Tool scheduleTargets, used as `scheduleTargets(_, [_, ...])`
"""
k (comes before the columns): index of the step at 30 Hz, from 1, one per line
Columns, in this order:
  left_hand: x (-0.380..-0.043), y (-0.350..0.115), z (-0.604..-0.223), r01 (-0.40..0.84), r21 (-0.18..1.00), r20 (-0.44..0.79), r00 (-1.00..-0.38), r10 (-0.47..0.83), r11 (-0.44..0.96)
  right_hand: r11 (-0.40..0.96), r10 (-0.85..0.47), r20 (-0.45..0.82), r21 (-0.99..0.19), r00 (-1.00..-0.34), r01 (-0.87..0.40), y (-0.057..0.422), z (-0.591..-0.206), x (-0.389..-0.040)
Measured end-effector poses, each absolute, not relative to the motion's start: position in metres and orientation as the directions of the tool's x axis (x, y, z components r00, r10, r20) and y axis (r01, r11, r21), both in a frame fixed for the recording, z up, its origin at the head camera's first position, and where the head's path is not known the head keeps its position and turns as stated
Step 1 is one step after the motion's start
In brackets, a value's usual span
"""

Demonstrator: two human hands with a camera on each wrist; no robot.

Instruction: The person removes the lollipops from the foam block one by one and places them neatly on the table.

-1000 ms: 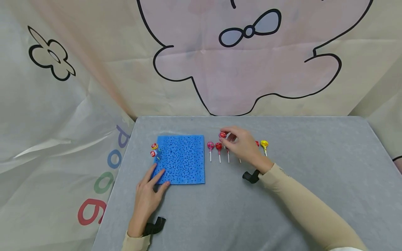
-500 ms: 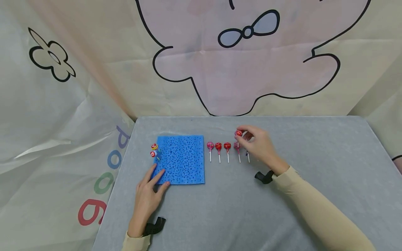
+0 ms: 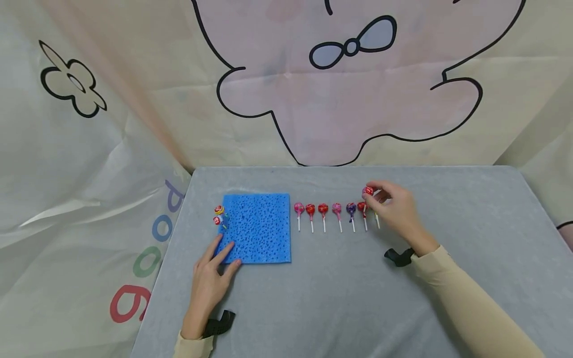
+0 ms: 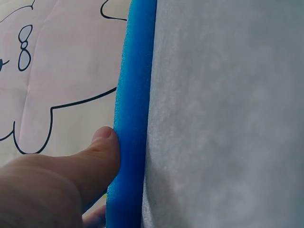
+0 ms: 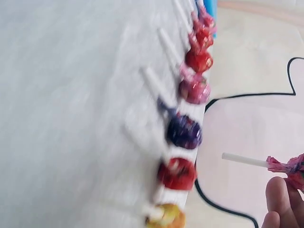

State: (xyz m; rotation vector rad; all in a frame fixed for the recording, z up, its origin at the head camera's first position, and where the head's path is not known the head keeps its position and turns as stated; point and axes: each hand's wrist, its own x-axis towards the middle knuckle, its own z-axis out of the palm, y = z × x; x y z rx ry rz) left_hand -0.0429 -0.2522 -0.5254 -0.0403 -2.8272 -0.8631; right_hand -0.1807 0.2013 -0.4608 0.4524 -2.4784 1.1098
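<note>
A lollipop [image 3: 367, 190] is being pinched by the right hand [image 3: 395, 206] (ideally lifted clear), left hand [image 3: 210, 283] spread against the sponge [image 3: 259, 228].

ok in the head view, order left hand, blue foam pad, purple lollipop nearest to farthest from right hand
1. Purple lollipop: left of the right hand
2. Blue foam pad: farther left
3. Left hand: at the pad's near left corner

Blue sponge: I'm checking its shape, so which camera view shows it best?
The head view: it shows nearly the whole square top of the sponge, with the left hand covering only a little near one corner. The left wrist view shows just its edge as a strip; the right wrist view, only a blue sliver.
</note>
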Motion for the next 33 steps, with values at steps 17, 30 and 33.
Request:
scheduleTargets(17, [-0.041, -0.254, -0.525, 0.082, 0.554, 0.188, -0.982, -0.029, 0.828, 0.721, -0.026, 0.420, -0.621, -0.907, -0.308, 0.251, -0.458, -0.175])
scheduleTargets(30, [-0.042, -0.252, -0.524, 0.080, 0.553, 0.179, -0.984, -0.024, 0.829, 0.783, -0.031, 0.342, -0.576, -0.939, -0.236, 0.264, -0.465, -0.177])
scheduleTargets(33, [-0.042, -0.251, -0.524, 0.080, 0.552, 0.176, -0.984, -0.022, 0.830, 0.789, -0.044, 0.288, -0.577, -0.957, -0.210, 0.265, -0.468, -0.179])
